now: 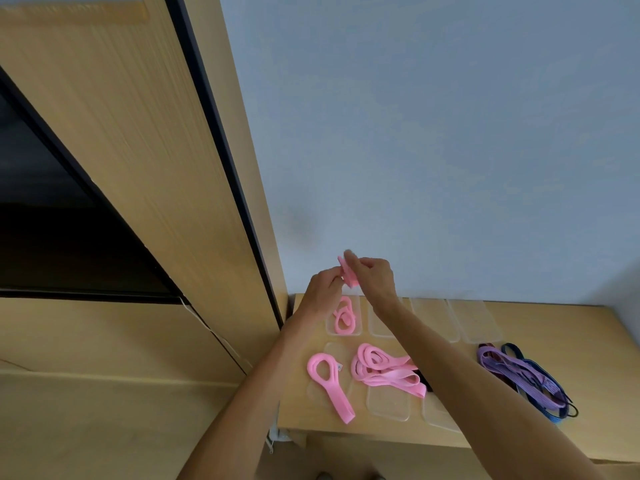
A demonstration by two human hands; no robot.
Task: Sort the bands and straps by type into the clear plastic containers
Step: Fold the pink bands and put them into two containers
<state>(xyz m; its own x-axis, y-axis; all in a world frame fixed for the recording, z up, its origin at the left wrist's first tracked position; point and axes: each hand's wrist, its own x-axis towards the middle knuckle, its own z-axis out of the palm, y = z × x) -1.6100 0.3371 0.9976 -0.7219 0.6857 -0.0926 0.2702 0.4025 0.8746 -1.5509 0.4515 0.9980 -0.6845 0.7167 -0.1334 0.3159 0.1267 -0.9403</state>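
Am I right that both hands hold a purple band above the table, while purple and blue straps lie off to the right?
Not quite: the band held by the left hand and right hand is pink, as the head view shows. The purple and blue straps do lie at the right.

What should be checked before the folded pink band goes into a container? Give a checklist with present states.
1. Pink band held by both hands: ok, left hand and right hand pinch it.
2. Band fully folded: cannot tell, fingers cover it.
3. Matching container found: ok, far-left clear container already holds a pink band.
4. Room left in it: cannot tell.
5. Other pink bands sorted: not ok, the looped pink band and the pink band pile lie loose.
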